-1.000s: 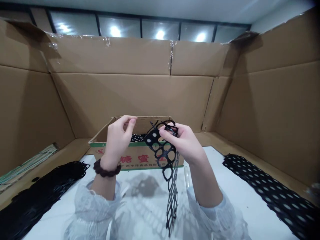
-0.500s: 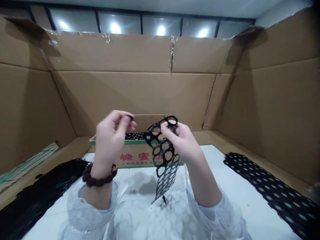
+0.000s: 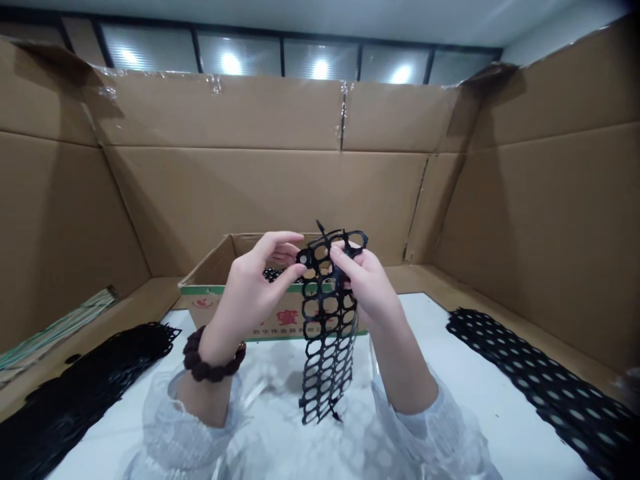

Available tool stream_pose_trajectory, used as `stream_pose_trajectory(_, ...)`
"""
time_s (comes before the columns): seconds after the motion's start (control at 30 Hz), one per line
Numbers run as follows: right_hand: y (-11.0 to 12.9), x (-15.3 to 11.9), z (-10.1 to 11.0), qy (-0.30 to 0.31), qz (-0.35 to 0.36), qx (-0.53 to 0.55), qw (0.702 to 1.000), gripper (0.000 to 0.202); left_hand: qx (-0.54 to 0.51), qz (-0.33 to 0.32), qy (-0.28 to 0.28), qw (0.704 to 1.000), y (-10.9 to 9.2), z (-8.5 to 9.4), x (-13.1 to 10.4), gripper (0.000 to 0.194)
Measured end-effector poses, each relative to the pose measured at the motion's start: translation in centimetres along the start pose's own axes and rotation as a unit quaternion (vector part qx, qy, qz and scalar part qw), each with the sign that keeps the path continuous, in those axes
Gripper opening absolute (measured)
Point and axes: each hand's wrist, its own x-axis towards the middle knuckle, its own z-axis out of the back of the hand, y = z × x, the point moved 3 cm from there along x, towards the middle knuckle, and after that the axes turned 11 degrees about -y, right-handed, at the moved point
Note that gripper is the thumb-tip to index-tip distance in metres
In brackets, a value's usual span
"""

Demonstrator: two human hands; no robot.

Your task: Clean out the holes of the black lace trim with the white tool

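A strip of black mesh (image 3: pixel 327 333) with rows of round holes hangs over the white table, with small loose tails at its top and bottom. My right hand (image 3: pixel 367 280) is closed on its upper end, thumb in front and fingers behind. From the left, my left hand (image 3: pixel 260 280) meets the strip's edge, thumb and fingertips closed around a small black round tab (image 3: pixel 303 258) with a pale centre. The fingertips behind the mesh are partly hidden. Behind my hands stands a cardboard box (image 3: pixel 215 300) with a green edge and red characters; black mesh pieces show inside it.
To the left lies a heap of black strips (image 3: pixel 100 373). Black perforated strips (image 3: pixel 530 380) are stacked on the right. Cardboard walls (image 3: pixel 265 180) surround the white tabletop (image 3: pixel 420 320) at the back and sides. Flattened cardboard pieces (image 3: pixel 55 333) lean at far left.
My left hand has moved right to the mesh strip; earlier it was apart, pinching a small dark piece. The strip has turned and now hangs flatter toward me.
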Motion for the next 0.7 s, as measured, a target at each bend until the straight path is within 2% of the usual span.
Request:
stream_pose_trajectory(0.1,-0.2,-0.1,-0.4,0.049,0.001,-0.016,0.999,0.028,0.028,-0.013,-0.013,0.999,-0.2,0.2,0.0,0.021)
stream_pose_trajectory(0.23,-0.2,-0.4,-1.0,0.110,0.059,-0.035,0.992,0.025,0.071,-0.029,0.003,0.997,-0.2,-0.1,0.0,0.021)
stream_pose_trajectory(0.33,-0.3,-0.8,-1.6,0.130,0.068,-0.028,0.989,0.020,0.079,0.006,-0.011,0.997,-0.2,-0.3,0.0,0.023)
stream_pose_trajectory(0.4,-0.4,-1.0,-2.0,0.144,0.069,-0.049,0.986,0.018,0.077,0.041,-0.062,0.994,0.5,-0.1,0.1,0.024)
stream_pose_trajectory(0.47,-0.5,-1.1,-2.0,0.135,0.057,-0.083,0.986,0.018,0.079,0.066,-0.158,0.982,2.2,0.6,0.4,0.028)
stream_pose_trajectory(0.57,-0.5,-0.8,-1.4,0.111,0.028,-0.121,0.986,0.018,0.128,0.104,-0.322,0.932,6.1,2.0,0.7,0.034)
stream_pose_trajectory(0.6,-0.4,-0.6,-1.1,0.102,0.031,-0.125,0.986,0.018,0.164,0.116,-0.314,0.928,7.4,2.1,0.9,0.031)
stream_pose_trajectory(0.63,-0.3,-0.5,-0.8,0.096,0.037,-0.126,0.987,0.018,0.201,0.110,-0.267,0.936,8.4,2.0,1.2,0.024)
stream_pose_trajectory(0.7,-0.1,-0.1,-0.4,0.088,0.051,-0.122,0.987,0.018,0.248,0.092,-0.160,0.951,8.9,1.5,1.4,0.027)
